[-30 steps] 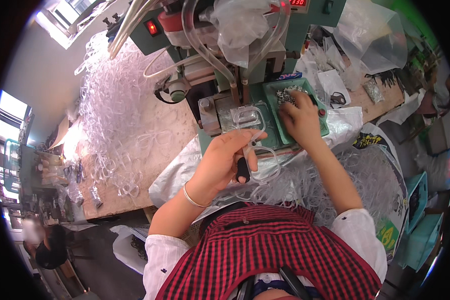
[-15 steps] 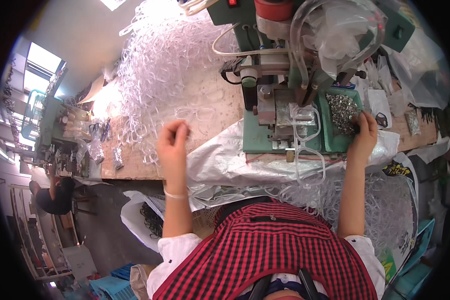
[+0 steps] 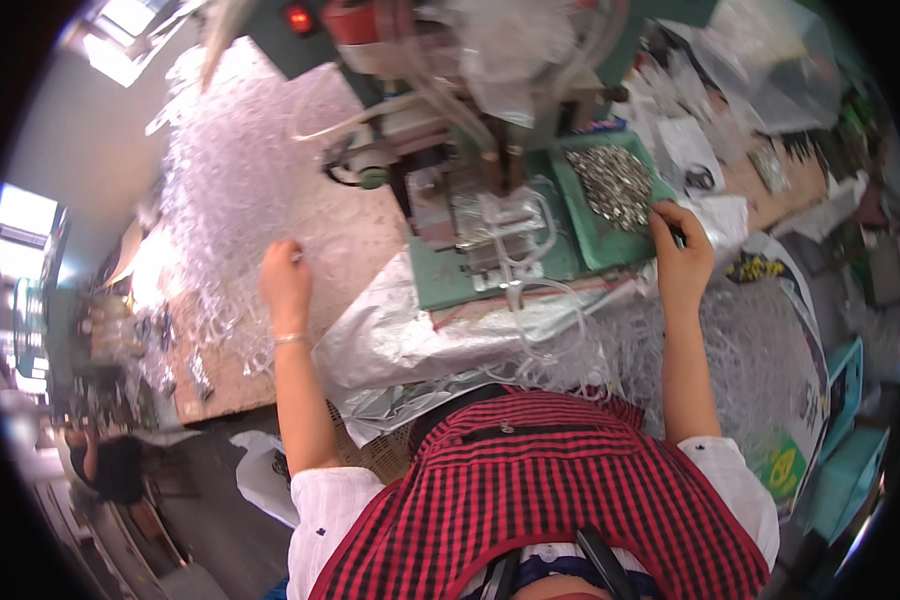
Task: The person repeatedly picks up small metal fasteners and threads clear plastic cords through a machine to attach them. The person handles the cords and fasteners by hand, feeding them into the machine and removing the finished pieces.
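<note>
- Your left hand (image 3: 286,285) is hovering, fingers curled, near the clear pile (image 3: 220,180).
- Your right hand (image 3: 682,240) is hovering half-curled beside the green tray (image 3: 600,248); I cannot tell either grip.
- A clear frame (image 3: 553,222) is overhanging the machine (image 3: 440,275).

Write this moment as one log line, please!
left hand near clear frames heap, grip unclear | right hand beside green tray of metal bits, grip unclear | clear glasses frame at machine, hands off
</note>
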Action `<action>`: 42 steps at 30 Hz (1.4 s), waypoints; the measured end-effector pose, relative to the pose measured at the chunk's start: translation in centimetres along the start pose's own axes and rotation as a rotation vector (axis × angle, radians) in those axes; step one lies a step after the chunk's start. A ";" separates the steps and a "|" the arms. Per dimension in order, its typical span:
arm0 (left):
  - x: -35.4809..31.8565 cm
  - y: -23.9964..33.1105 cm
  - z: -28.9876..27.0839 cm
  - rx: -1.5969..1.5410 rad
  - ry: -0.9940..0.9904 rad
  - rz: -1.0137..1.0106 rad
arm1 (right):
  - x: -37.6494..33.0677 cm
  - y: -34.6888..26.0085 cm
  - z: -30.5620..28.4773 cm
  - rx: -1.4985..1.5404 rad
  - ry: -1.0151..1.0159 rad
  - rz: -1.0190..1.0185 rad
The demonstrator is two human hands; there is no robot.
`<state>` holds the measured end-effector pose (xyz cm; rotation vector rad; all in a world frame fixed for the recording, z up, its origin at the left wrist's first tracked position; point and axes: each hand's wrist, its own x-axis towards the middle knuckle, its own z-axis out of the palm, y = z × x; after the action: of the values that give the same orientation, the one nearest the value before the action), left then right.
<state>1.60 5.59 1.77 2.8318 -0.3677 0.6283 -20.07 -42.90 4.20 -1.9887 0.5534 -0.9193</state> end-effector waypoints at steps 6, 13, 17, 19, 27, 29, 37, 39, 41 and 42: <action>0.0 4.1 -2.6 -0.891 -0.023 -0.202 | 0.7 -6.5 0.2 0.261 -0.270 0.001; -2.9 11.6 -1.4 -1.420 -0.277 -0.534 | 2.7 -11.3 7.8 0.563 -0.436 0.022; -5.1 12.4 -1.0 -1.490 -0.169 -0.657 | 1.4 -11.3 7.7 0.579 -0.435 0.078; -2.8 15.1 -4.4 -1.468 -0.055 -0.459 | 1.4 -10.8 7.8 0.596 -0.427 0.046; 4.4 22.6 -13.8 -1.181 0.409 0.126 | 0.4 -13.2 8.7 0.852 -0.420 0.137; 3.5 23.0 -14.2 -1.193 0.371 0.152 | -0.1 -13.8 7.3 0.680 -0.371 0.051; -2.3 26.0 -13.3 -1.719 -1.215 -0.447 | 3.5 -2.2 3.9 -0.551 -0.134 -0.448; -1.9 26.6 -12.0 -1.714 -1.187 -0.528 | 3.4 0.3 3.6 -0.474 -0.107 -0.440; -2.2 26.5 -11.8 -1.725 -1.152 -0.523 | 3.4 1.1 3.3 -0.401 -0.096 -0.456; -2.3 26.5 -11.8 -1.731 -1.135 -0.515 | 3.3 0.9 3.3 -0.383 -0.074 -0.457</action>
<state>-12.50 -15.92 15.31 1.1349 -0.1311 -1.0090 -15.45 -43.85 3.48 -2.5511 0.2429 -1.0625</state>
